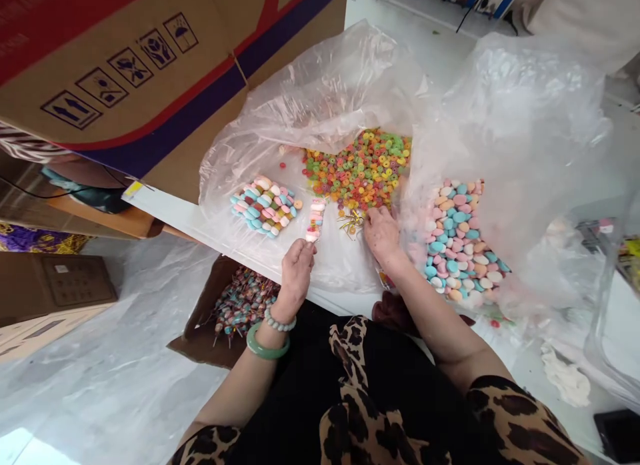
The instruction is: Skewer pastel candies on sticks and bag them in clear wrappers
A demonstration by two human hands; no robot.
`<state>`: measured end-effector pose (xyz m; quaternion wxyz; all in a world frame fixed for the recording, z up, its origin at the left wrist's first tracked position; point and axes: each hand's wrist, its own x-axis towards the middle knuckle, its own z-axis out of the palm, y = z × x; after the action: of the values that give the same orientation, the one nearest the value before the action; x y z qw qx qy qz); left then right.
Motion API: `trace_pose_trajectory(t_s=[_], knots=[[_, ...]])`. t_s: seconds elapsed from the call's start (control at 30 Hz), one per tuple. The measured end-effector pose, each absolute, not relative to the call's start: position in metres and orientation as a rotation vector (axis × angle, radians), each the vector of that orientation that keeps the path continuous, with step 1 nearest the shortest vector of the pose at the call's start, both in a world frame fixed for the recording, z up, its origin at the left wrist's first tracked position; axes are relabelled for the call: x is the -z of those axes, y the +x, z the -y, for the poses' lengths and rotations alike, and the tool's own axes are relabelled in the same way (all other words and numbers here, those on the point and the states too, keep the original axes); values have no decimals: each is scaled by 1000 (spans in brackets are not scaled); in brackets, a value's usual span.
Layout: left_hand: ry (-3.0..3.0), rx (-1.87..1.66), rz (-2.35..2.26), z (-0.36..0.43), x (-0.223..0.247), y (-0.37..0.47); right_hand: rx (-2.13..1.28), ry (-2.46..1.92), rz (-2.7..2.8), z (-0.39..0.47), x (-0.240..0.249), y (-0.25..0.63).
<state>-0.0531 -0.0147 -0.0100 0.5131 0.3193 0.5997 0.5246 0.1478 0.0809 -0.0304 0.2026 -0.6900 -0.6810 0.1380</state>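
My left hand (pixel 297 268) pinches the lower end of a narrow clear packet of candies (pixel 317 215), with pink, white and coloured pieces stacked in a row. To its right, a small pile of gold twist ties (pixel 351 223) lies on the plastic. My right hand (pixel 383 235) is beside that pile, fingers closed together; what they hold, if anything, is hidden. Just beyond are loose ring candies (pixel 363 168) in red, orange, yellow and green. A group of pastel candy rows (pixel 266 206) lies to the left of the packet.
Clear plastic bags (pixel 320 98) spread over the white table, with loose pastel candies (pixel 463 241) at right. A large cardboard box (pixel 200 111) stands at the back left. Below the table edge, an open carton (pixel 200 318) holds many wrapped candies. A black phone-like object (pixel 617 433) lies at lower right.
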Motion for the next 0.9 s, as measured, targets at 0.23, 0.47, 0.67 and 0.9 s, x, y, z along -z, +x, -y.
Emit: trace_pose_trajectory(t_s=[0.23,0.47,0.67,0.9], knots=[[476,-1225,-1374,8,2,-51,-252,-1917,1918,-76,35,153],[258,-1176,-1303,8,4,-43,-240,-1792,1991,-67,15,163],[332,-1159,-1213,13,-1,-33,-667,-1648,1640,-45,-6,139],[387,-1171,-1133,20,0,-19,-144,-1533,1999,-2,-8,93]])
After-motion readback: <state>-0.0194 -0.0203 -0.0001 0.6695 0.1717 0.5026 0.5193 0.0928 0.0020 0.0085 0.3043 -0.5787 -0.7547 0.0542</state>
